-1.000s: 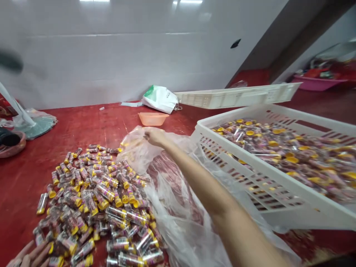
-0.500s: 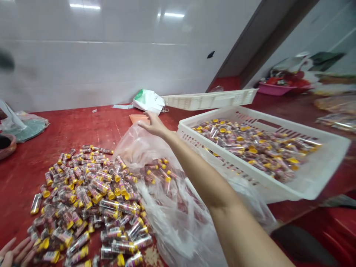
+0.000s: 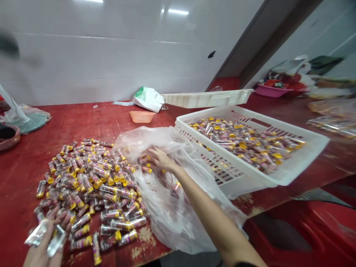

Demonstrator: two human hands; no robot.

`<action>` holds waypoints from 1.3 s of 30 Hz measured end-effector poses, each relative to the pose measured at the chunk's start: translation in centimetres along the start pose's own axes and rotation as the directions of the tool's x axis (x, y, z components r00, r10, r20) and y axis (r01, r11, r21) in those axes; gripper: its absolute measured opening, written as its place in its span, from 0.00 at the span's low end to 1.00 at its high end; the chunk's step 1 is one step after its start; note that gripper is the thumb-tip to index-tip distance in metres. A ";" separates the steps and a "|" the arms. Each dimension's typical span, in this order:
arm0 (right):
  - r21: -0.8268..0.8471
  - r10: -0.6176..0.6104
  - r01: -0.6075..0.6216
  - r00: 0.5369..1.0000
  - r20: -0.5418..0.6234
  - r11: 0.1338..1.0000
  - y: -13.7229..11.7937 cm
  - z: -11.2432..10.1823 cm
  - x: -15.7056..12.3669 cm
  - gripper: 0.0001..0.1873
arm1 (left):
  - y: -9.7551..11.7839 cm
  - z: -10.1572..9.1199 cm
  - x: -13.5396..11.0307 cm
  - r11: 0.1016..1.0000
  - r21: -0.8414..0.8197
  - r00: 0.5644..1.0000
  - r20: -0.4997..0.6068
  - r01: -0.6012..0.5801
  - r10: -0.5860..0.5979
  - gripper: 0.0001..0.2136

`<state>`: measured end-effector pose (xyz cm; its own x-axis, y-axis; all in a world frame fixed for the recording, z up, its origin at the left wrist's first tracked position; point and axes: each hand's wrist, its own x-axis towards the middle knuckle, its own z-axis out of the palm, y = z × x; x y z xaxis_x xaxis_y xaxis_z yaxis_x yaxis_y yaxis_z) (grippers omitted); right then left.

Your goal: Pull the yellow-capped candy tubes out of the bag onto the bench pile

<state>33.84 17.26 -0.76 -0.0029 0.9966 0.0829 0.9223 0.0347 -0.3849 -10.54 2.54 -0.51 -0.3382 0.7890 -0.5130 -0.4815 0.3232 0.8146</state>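
My right hand (image 3: 160,157) rests inside a transparent plastic bag (image 3: 164,193), fingers spread over several small tubes with yellow caps. My left hand (image 3: 47,241) is at the bottom left, gripping a couple of transparent, silvery packets (image 3: 46,237) next to the large pile of yellow-capped tubes (image 3: 89,189). This pile lies loose on the red table (image 3: 63,126). A white slotted plastic crate (image 3: 244,148) filled with similar tubes stands tilted just beyond the bag.
A flat white crate (image 3: 207,98), an orange plastic scoop (image 3: 141,116) and a white-green bag (image 3: 148,99) stand at the table's back by a tiled wall. A reddish bowl (image 3: 7,135) sits left. A red stool (image 3: 303,230) stands lower right.
My right hand has moved from the bag's far edge down among the tubes inside it. My left hand has risen and now holds packets. The crate sits lower and farther left in view.
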 end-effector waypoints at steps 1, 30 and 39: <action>-0.009 0.019 -0.019 0.999 -0.028 1.000 0.0 -0.3 0.9 0.16 | -0.5 1.3 -1.1 1.000 -0.021 0.999 0.037 0.014 -0.014 0.22; 0.949 -0.007 -0.006 1.000 0.009 0.315 -22.4 8.2 -19.7 0.11 | -6.9 5.7 -9.3 0.958 -0.283 0.988 0.126 -0.046 0.084 0.17; 0.921 -0.107 0.043 0.994 -0.002 0.388 -21.9 6.7 -21.0 0.16 | -5.7 5.5 -8.6 0.940 -0.342 0.999 0.034 -0.006 0.018 0.21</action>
<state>11.15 -3.89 -0.25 -0.1011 0.9870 0.1252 0.0021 0.1261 -0.9920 -0.45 -3.21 0.68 -0.3191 0.8123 -0.4882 -0.7274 0.1203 0.6756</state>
